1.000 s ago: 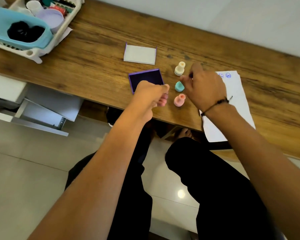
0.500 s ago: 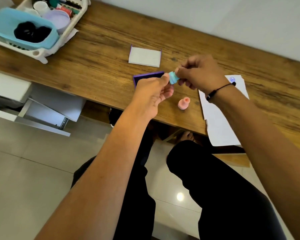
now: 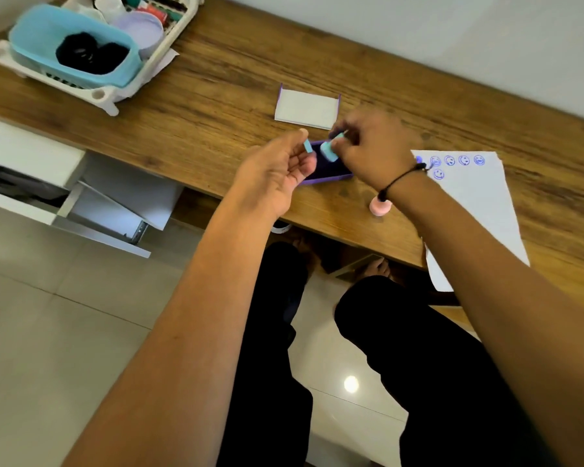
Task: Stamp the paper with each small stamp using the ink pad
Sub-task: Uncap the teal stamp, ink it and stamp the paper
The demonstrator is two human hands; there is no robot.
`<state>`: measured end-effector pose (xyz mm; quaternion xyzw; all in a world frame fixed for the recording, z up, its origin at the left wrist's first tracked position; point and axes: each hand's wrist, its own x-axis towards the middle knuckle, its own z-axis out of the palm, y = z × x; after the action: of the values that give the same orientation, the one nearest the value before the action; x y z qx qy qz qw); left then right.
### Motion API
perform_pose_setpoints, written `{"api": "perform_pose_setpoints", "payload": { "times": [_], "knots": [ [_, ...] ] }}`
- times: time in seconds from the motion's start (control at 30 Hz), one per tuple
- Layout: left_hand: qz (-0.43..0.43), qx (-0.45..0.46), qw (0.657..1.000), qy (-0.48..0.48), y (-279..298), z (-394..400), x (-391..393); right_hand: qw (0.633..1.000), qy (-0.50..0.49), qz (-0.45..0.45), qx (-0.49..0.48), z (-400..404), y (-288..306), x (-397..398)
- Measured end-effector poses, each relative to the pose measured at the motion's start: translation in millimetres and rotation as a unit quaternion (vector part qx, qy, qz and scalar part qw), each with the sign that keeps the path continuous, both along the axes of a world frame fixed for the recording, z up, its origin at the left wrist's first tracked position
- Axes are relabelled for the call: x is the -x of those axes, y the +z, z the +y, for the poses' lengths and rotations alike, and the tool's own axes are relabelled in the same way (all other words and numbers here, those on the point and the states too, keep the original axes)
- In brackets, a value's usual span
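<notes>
My right hand (image 3: 373, 146) holds a small teal stamp (image 3: 329, 150) tilted just above the purple ink pad (image 3: 331, 171), which lies open near the desk's front edge. My left hand (image 3: 277, 173) pinches the stamp's teal cap (image 3: 307, 146) between thumb and finger, beside the pad's left side. A pink stamp (image 3: 380, 207) stands on the desk under my right wrist. The white paper (image 3: 476, 210) lies to the right and bears several blue smiley prints near its top edge. The cream stamp is hidden behind my right hand.
The ink pad's white lid (image 3: 305, 109) lies behind the pad. A white basket (image 3: 108, 92) with a blue tub and jars sits at the desk's far left. An open white drawer (image 3: 81, 210) juts out below the desk. My legs are under the desk's edge.
The cap has come off the teal stamp and stays in my left hand. My right hand has carried the stamp down toward the ink pad.
</notes>
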<state>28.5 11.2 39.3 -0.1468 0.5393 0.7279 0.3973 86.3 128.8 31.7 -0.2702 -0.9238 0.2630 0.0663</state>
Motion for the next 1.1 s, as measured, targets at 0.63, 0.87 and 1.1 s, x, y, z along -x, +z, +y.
{"api": "perform_pose_setpoints", "payload": {
  "times": [0.63, 0.87, 1.1],
  "knots": [
    [-0.050, 0.024, 0.998, 0.030, -2.1, -7.4, 12.1, 0.946, 0.215, -0.157, -0.182, -1.1, -29.3, 34.7],
    [-0.051, 0.024, 0.998, 0.026, -0.8, -6.7, 8.8, 0.942, 0.223, -0.165, -0.189, 0.4, -32.7, 36.8],
    [-0.052, 0.030, 0.998, 0.017, 0.2, -5.6, 6.0, 0.943, 0.221, -0.156, -0.194, 2.2, -36.8, 35.6]
  ]
}}
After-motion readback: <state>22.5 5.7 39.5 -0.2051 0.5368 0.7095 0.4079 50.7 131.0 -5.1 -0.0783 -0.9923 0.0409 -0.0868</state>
